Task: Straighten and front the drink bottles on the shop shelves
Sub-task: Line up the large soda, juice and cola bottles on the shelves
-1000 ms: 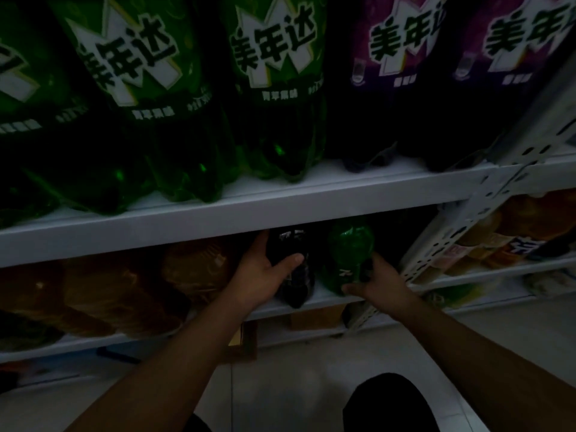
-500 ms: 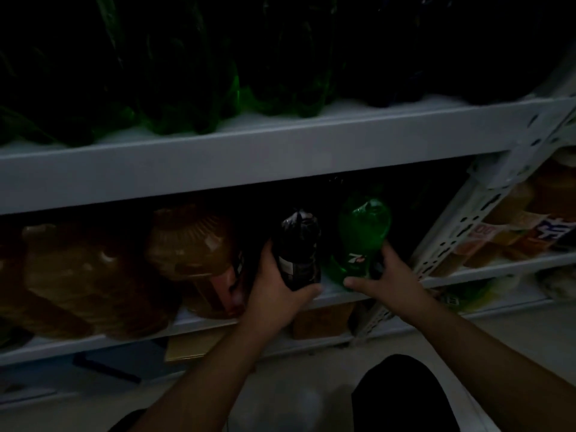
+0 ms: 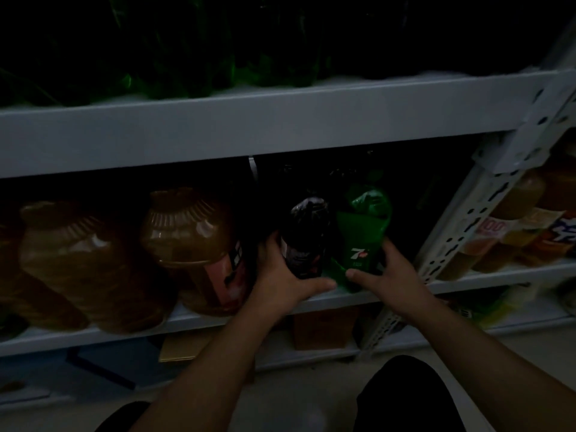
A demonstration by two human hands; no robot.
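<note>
Where the hands work: centre of the frame, at the front of the dimly lit lower shelf (image 3: 202,321).
Left hand (image 3: 280,282): fingers wrapped round the lower body of a dark cola bottle (image 3: 307,235), thumb across its front.
Right hand (image 3: 392,275): grasping the base of a green 7UP bottle (image 3: 361,238), thumb in front.
Bottles: upright, just beside each other, 7UP logo facing out.
Left of frame: large amber jugs (image 3: 187,232) on the same shelf.
Top of frame: green bottles (image 3: 174,57) on the upper shelf (image 3: 249,129), barely lit.
</note>
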